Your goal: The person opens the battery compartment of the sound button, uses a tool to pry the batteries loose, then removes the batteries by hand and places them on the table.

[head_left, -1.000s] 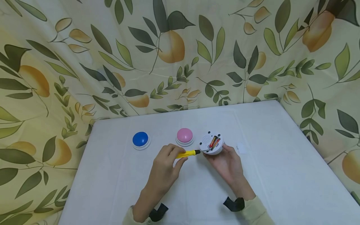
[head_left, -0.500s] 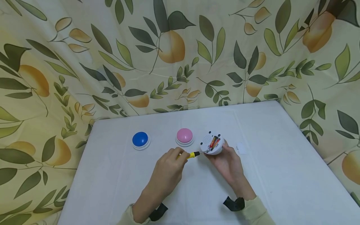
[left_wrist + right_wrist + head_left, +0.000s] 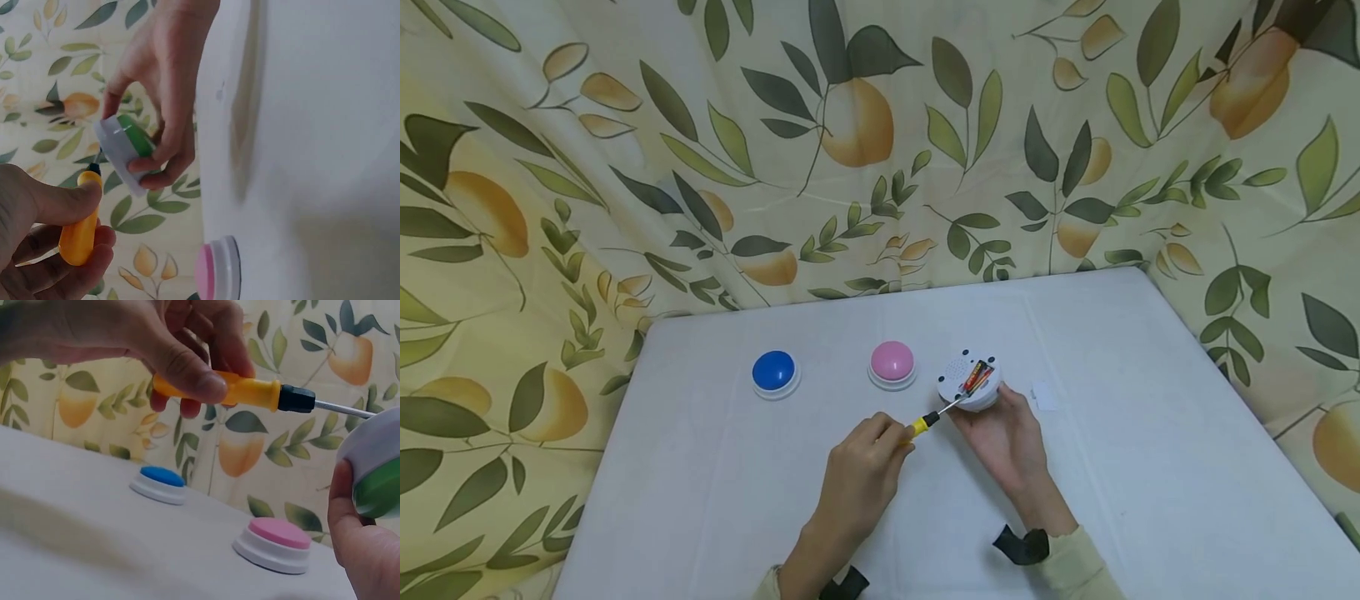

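My left hand (image 3: 862, 472) grips a yellow-handled screwdriver (image 3: 250, 391) with a black collar and a thin metal shaft. Its tip reaches the underside of a round white button (image 3: 970, 379) with a green top, at the near end of the open battery slot. Two red-and-black batteries (image 3: 977, 377) lie in that slot. My right hand (image 3: 1011, 442) holds the button from below and the right, raised over the table with its underside up. In the left wrist view the green dome (image 3: 136, 134) faces the right hand's fingers.
A pink button (image 3: 892, 363) stands on the white table (image 3: 1150, 433) just left of the held one. Further left is a blue button (image 3: 774, 373). A small white piece (image 3: 1043, 396) lies right of the right hand. A leaf-and-fruit patterned cloth (image 3: 880, 208) hangs behind.
My left hand has moved right and toward the near edge, so the screwdriver now slants upward to the button. The held button has shifted slightly right.
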{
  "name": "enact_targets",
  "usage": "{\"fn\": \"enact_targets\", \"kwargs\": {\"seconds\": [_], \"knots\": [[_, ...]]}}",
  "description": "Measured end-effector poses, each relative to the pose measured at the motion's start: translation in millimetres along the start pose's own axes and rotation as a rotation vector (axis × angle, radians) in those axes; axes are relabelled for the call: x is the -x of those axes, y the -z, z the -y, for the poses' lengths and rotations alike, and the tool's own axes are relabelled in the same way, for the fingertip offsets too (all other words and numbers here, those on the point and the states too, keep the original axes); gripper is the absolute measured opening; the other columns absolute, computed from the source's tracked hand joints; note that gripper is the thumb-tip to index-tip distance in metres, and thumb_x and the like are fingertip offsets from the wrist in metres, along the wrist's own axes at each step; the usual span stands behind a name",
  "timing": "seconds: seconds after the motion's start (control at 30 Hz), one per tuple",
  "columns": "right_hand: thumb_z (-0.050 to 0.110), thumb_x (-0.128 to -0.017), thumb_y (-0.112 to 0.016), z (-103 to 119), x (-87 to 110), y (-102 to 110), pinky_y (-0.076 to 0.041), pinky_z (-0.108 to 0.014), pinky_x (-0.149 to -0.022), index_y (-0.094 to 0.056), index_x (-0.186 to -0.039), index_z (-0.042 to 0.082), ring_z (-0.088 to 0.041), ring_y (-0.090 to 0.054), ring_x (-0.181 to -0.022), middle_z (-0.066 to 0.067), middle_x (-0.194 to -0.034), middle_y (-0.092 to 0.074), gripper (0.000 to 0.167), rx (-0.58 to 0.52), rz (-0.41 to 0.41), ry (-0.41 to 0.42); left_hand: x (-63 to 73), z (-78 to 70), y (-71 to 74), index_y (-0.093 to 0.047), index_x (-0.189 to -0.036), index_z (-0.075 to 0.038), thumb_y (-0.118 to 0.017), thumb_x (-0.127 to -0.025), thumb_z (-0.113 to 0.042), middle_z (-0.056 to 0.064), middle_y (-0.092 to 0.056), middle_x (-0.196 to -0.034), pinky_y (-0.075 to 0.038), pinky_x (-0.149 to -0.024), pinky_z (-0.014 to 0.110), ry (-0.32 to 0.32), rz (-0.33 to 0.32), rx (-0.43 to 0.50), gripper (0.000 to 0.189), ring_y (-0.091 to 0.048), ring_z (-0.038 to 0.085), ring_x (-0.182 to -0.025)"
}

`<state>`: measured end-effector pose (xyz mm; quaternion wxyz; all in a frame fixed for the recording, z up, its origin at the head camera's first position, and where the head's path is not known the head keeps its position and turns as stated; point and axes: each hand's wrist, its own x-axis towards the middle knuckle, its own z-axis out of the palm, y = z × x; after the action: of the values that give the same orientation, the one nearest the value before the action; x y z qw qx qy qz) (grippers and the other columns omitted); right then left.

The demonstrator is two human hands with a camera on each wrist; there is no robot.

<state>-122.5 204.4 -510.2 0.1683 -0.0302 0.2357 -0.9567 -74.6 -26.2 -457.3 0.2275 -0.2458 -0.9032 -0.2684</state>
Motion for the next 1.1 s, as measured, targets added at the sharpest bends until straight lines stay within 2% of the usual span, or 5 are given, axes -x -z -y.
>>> {"fn": "enact_targets", "kwargs": {"seconds": [0.3,0.6,0.73,0.9,1.1], "knots": [[0.034,-0.113,-0.027,-3,-1.5,-4,-0.045,-0.039,-0.119,0.002,-0.168,0.034,-0.026,-0.046,-0.146,-0.003,-0.174,-0.001,0.062,-0.084,-0.027,0.013,5.3,-7.8,-9.3,-0.074,-0.097,-0.013,-0.092,-0.077,-0.009,-0.003,-0.066,-0.089,-0.058,-0.070,0.015,0.064,0.008,0.048,0.028,-0.065,0.007,-0.080],[0.038,-0.113,-0.032,-7,-1.6,-4,-0.039,-0.041,-0.124,0.002,-0.167,0.041,-0.035,-0.039,-0.149,-0.002,-0.175,0.003,0.064,-0.231,-0.018,-0.003,9.3,-10.8,-18.9,-0.072,-0.097,-0.013,-0.093,-0.077,-0.010,-0.004,-0.064,-0.090,-0.059,-0.073,0.016,0.094,-0.040,0.084,0.029,-0.066,0.006,-0.082],[0.039,-0.113,-0.032,-10,-0.7,-3,-0.037,-0.041,-0.125,0.002,-0.166,0.042,-0.037,-0.030,-0.152,-0.002,-0.175,0.005,0.064,-0.291,-0.011,-0.012,11.6,-13.0,-23.1,-0.072,-0.099,-0.013,-0.093,-0.077,-0.010,-0.003,-0.063,-0.090,-0.060,-0.074,0.017,0.114,-0.046,0.101,0.030,-0.066,0.007,-0.082],[0.040,-0.113,-0.033,-10,0.3,-5,-0.041,-0.040,-0.122,0.000,-0.166,0.043,-0.036,-0.009,-0.160,-0.003,-0.174,0.005,0.063,-0.298,-0.035,-0.012,13.2,-15.1,-26.5,-0.072,-0.100,-0.012,-0.093,-0.076,-0.010,-0.003,-0.063,-0.090,-0.059,-0.074,0.016,0.121,-0.046,0.103,0.032,-0.066,0.007,-0.081],[0.041,-0.113,-0.033,-9,0.1,-5,-0.039,-0.040,-0.124,0.001,-0.166,0.043,-0.037,-0.010,-0.160,-0.002,-0.175,0.007,0.063,-0.289,-0.047,-0.011,13.7,-14.6,-26.1,-0.073,-0.101,-0.013,-0.094,-0.076,-0.010,-0.004,-0.063,-0.090,-0.059,-0.075,0.016,0.115,-0.057,0.102,0.032,-0.065,0.006,-0.081]]}}
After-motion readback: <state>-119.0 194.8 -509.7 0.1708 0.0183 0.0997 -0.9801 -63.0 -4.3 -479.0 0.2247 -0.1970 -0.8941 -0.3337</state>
